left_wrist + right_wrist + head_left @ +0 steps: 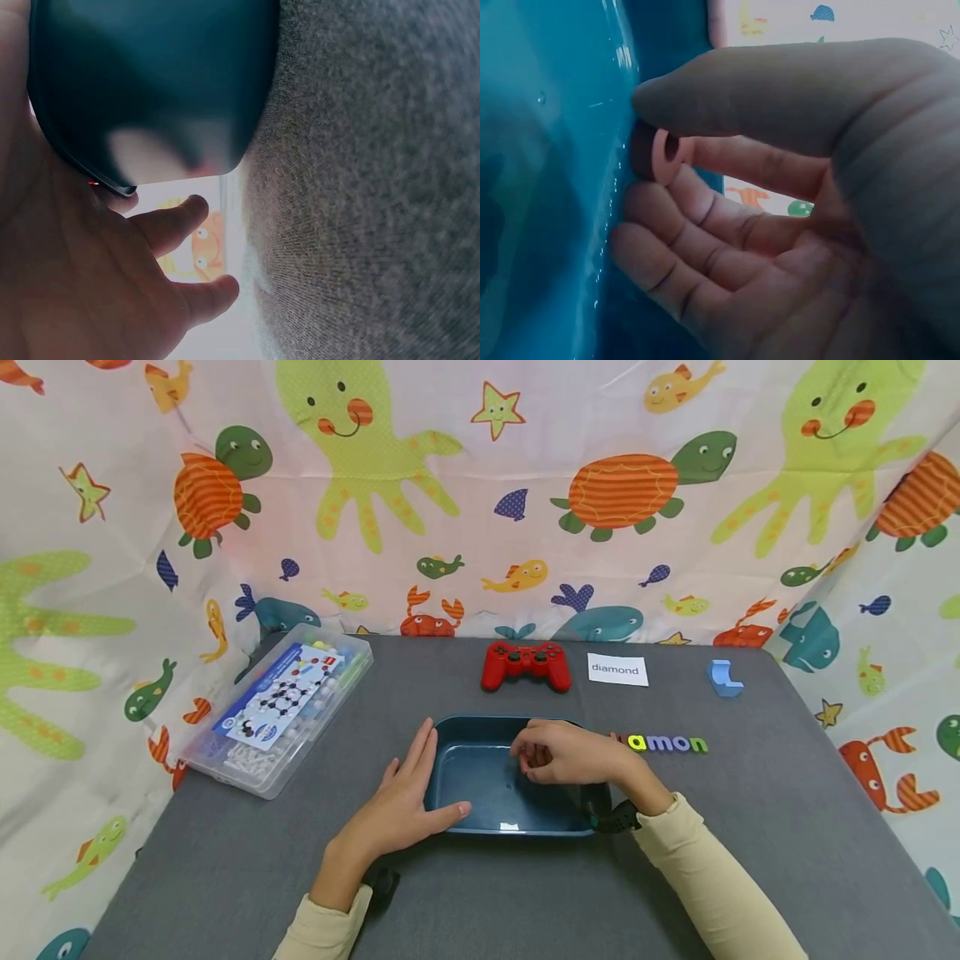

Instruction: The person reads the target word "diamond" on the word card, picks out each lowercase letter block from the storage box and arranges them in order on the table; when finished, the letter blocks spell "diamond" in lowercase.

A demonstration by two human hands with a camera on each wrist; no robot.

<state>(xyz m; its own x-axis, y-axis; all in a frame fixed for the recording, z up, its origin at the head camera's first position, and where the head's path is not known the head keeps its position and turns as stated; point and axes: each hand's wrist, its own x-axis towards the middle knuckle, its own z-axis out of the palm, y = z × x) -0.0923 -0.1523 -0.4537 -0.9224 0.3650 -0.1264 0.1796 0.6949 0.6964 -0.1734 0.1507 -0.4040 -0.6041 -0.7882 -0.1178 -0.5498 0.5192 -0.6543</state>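
Observation:
A dark blue tray [480, 789] sits on the grey table in front of me. My left hand [401, 806] rests along its left rim with straight fingers, thumb over the near edge; the left wrist view shows the palm [82, 255] against the tray wall [150, 67]. Over the tray's inside, my right hand [573, 752] pinches a small reddish letter-like piece [660, 156] with a rounded hole, between thumb and fingertips. The hand covers most of it, so which letter cannot be told. Right of the tray lies a row of coloured plastic letters [660, 743], its left end partly hidden.
Behind the tray are a red game controller [526, 666] and a white card [617, 669] reading "diamond". A light blue plastic holder [725, 678] lies at the back right. At left lies a clear plastic case [277, 710] of small parts. A patterned curtain [465, 468] surrounds the table.

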